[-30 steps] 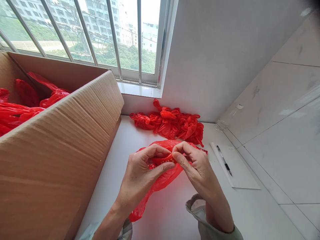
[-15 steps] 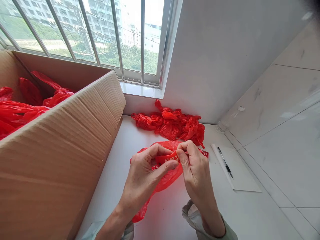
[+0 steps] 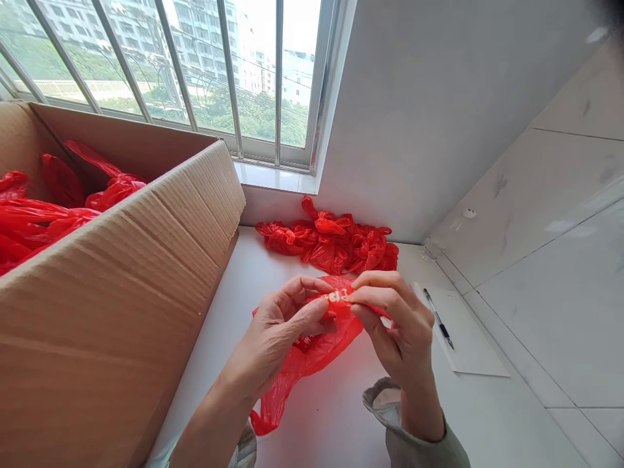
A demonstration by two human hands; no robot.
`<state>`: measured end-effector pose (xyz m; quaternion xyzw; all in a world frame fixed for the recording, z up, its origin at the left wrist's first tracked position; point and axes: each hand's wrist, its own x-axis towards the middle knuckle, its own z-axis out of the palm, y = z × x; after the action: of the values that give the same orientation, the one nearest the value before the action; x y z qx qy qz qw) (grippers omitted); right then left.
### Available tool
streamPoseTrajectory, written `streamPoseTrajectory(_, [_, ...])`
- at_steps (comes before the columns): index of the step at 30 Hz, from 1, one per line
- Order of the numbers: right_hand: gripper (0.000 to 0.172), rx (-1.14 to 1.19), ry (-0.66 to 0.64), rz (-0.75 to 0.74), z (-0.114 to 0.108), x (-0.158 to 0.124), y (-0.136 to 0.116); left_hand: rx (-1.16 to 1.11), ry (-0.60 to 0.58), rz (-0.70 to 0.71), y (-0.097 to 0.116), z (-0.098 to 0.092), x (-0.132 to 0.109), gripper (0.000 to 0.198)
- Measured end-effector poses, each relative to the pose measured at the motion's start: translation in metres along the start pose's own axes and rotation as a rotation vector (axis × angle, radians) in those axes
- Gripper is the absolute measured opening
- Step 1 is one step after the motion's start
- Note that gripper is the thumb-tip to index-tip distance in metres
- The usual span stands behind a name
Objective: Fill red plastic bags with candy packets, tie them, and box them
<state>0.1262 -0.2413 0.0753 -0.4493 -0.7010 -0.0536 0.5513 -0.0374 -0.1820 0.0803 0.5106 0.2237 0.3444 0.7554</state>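
As left hand (image 3: 275, 328) pinches bag (image 3: 312, 356), box (image 3: 121, 292) stands beside

Red bag (image 3: 312, 351) (white lettering), brown box (image 3: 121, 312), black pen (image 3: 437, 318).

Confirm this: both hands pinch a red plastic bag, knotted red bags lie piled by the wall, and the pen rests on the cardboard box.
Wrong on the pen: the head view shows it on a white sheet of paper, not on the cardboard box. The rest stands.
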Motion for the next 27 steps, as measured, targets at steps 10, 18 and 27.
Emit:
streamPoseTrajectory(10, [0.029,0.347,-0.148,0.568,0.0024,0.0002,0.0005,0.194,0.175,0.21,-0.0048,0.0049,-0.0042,0.015])
streamPoseTrajectory(18, [0.026,0.329,-0.188,0.605,-0.0014,0.0015,-0.0028,0.237,0.183,0.243,-0.0062,0.0069,-0.0048,0.013])
streamPoseTrajectory(27, [0.023,0.229,-0.202,0.507,0.0008,-0.0001,-0.0058,0.268,0.142,0.182,-0.0056,0.0041,-0.0045,0.021])
